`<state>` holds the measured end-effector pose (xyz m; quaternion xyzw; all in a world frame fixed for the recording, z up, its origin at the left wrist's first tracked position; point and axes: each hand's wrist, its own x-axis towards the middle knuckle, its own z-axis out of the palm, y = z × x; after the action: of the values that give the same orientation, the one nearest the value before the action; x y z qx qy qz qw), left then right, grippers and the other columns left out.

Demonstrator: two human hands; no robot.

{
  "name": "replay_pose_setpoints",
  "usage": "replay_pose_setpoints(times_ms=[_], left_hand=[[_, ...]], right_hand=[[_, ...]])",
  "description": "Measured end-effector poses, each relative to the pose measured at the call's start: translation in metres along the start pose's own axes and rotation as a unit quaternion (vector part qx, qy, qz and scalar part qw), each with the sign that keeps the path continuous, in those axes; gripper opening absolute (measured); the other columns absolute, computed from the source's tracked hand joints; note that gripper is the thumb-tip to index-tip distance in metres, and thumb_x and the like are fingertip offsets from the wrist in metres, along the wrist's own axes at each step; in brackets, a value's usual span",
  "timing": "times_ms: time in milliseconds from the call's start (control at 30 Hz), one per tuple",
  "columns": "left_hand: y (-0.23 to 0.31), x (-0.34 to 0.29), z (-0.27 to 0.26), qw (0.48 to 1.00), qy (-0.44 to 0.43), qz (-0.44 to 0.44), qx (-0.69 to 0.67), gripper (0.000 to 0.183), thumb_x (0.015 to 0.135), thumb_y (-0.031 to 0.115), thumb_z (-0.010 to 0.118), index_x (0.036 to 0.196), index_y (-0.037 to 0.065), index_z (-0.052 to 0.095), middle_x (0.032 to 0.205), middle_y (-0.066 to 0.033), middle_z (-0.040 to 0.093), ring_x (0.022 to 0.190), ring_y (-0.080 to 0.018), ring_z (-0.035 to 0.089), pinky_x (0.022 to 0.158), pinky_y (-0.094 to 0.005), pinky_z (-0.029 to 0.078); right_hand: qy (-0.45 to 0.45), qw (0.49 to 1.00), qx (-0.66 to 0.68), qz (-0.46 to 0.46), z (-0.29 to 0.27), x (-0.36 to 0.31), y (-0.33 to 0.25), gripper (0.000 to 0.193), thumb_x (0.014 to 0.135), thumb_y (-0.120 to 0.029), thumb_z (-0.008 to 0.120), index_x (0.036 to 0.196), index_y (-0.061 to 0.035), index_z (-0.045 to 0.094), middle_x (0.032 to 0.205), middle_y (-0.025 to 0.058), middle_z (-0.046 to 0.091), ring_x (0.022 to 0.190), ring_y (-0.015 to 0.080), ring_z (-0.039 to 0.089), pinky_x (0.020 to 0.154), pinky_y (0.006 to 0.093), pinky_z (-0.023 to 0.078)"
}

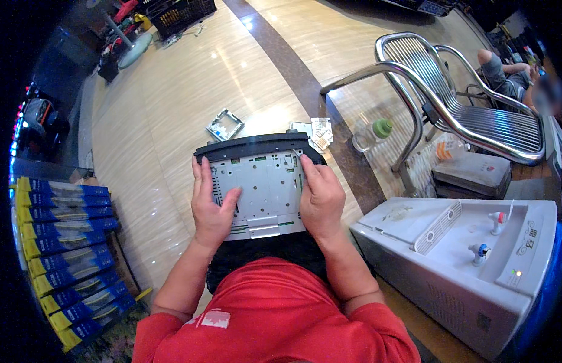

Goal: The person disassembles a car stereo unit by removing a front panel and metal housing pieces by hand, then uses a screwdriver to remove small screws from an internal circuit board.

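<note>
Dark characters (530, 238), on white water dispenser (435, 272)

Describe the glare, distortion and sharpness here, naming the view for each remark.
Head view: bright glare spots dot the pale floor; head view: the dark stripe across it bends, fisheye-style, and the picture's corners fall black; head view: the metal box looks fairly sharp, its small holes distinct.

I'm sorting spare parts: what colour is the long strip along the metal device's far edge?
The strip is black; it shows best in the head view.
</note>
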<state>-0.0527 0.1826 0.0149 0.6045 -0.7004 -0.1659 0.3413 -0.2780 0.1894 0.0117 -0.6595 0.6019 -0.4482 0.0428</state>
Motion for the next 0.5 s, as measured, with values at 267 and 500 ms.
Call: replay_pose_setpoints(times_ms=[267, 500], left_hand=[[0.001, 0.000, 0.002, 1.000, 0.000, -0.006, -0.014, 0.084, 0.080, 0.011, 0.074, 0.148, -0.005, 0.026, 0.151, -0.0370, 0.022, 0.141, -0.0418, 0.030, 0.112, -0.0388, 0.031], [0.001, 0.004, -0.002, 0.999, -0.030, -0.033, -0.025, 0.090, 0.081, 0.013, 0.073, 0.150, -0.004, 0.018, 0.155, -0.0320, 0.017, 0.144, -0.0406, 0.025, 0.114, -0.0384, 0.027]], right_hand=[[0.035, 0.995, 0.067, 0.064, 0.004, 0.007, -0.002, 0.034, 0.080, 0.002, 0.060, 0.112, -0.0067, 0.068, 0.082, 0.0128, 0.061, 0.070, 0.0314, 0.061, 0.062, 0.0389, 0.050], [-0.057, 0.996, 0.008, 0.062, -0.017, 0.023, -0.001, 0.024, 0.087, -0.004, 0.061, 0.110, -0.0055, 0.068, 0.083, 0.0147, 0.063, 0.074, 0.0321, 0.064, 0.065, 0.0383, 0.050]])
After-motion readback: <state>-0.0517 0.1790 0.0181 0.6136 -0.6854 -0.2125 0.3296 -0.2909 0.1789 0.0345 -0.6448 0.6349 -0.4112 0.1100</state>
